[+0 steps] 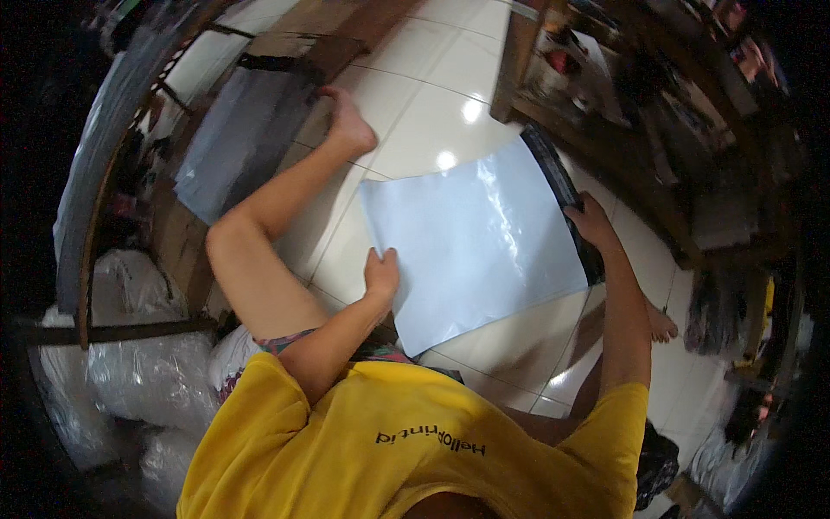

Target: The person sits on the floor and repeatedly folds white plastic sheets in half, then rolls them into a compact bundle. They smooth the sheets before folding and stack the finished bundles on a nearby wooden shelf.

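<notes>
A large, glossy, pale blue-white plastic mailing bag (471, 246), or a thin stack of them, is stretched above the tiled floor between my hands. Along its right end runs a black band (553, 173). My left hand (381, 273) pinches the left edge, thumb on top. At the other end, my right hand (591, 220) grips the black band, its fingers partly hidden underneath. Light glares down the bag's middle, and its surface bows slightly.
A stack of similar grey sheets with a black edge (246, 130) lies on a wooden bench at upper left. Clear plastic bundles (151, 372) sit at lower left. A cluttered wooden shelf (605, 112) stands at right. My bare legs spread around the white floor tiles (424, 104).
</notes>
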Tool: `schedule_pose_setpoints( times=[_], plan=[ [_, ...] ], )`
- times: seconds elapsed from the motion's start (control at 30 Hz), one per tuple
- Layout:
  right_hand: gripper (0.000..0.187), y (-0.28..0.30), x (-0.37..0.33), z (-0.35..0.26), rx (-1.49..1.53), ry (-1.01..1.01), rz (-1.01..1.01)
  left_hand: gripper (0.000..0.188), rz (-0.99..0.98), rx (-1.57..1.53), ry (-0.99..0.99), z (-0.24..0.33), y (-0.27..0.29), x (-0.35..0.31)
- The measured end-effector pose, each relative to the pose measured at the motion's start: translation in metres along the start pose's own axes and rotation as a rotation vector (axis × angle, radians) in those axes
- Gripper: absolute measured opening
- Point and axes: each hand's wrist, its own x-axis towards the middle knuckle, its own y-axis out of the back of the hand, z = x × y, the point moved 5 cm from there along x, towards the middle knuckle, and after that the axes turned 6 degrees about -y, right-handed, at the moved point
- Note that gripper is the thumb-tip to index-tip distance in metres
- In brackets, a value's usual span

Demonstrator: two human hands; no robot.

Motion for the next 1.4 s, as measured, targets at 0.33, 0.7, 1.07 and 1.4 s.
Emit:
schedule_pose_setpoints(
  times=[0.33,0.7,1.07,1.4],
  plan=[
    [0.059,0.085,-0.069,-0.092,0.014,-0.007,0.207,0.048,-0.098,0.132,-0.327,0.118,0.077,0.0],
    [0.075,0.226,-0.133,-0.318,-0.09,0.352,0.352,0.035,-0.173,-0.179,-0.512,0.302,0.292,-0.042],
    [0.037,0.298,-0.055,-0.588,0.258,0.757,-0.031,0.071,-0.153,0.106,-0.597,0.425,0.521,-0.07],
    [0.05,0.216,-0.061,-0.831,-0.1,0.964,0.023,0.049,0.498,0.25,-0.565,0.387,0.73,0.026]
  ],
)
